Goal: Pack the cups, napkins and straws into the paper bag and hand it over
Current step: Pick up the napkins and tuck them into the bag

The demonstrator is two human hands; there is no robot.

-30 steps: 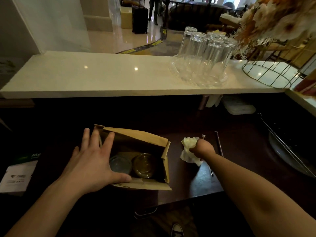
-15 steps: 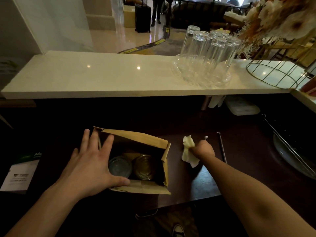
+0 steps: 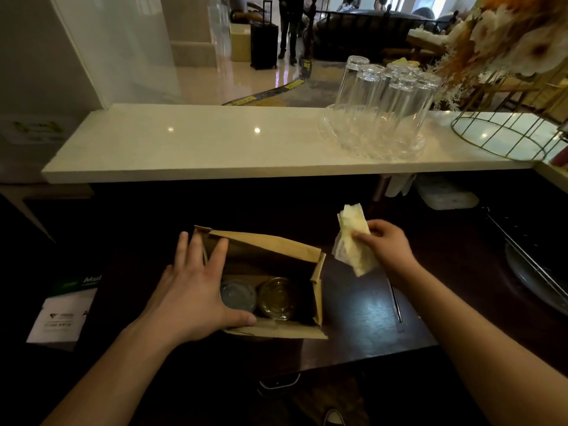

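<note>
An open brown paper bag (image 3: 270,250) stands on the dark counter. Inside it two lidded cups show from above, a clear one (image 3: 241,295) and an amber one (image 3: 278,298). My left hand (image 3: 192,290) spreads over the bag's left rim, thumb on the near edge, holding the mouth open. My right hand (image 3: 385,245) is raised to the right of the bag and pinches a stack of pale napkins (image 3: 353,238) above the counter. A thin wrapped straw (image 3: 395,299) lies on the counter under my right forearm.
A white marble shelf (image 3: 215,142) runs across behind the counter, bearing upturned glasses on a glass tray (image 3: 384,103) and a gold wire basket (image 3: 504,133). A white leaflet (image 3: 64,312) lies at the left. A wire rack (image 3: 534,272) sits at the right.
My right hand has lifted the napkins off the counter and raised them, uncovering the straw beneath. My left hand has stayed on the bag's rim.
</note>
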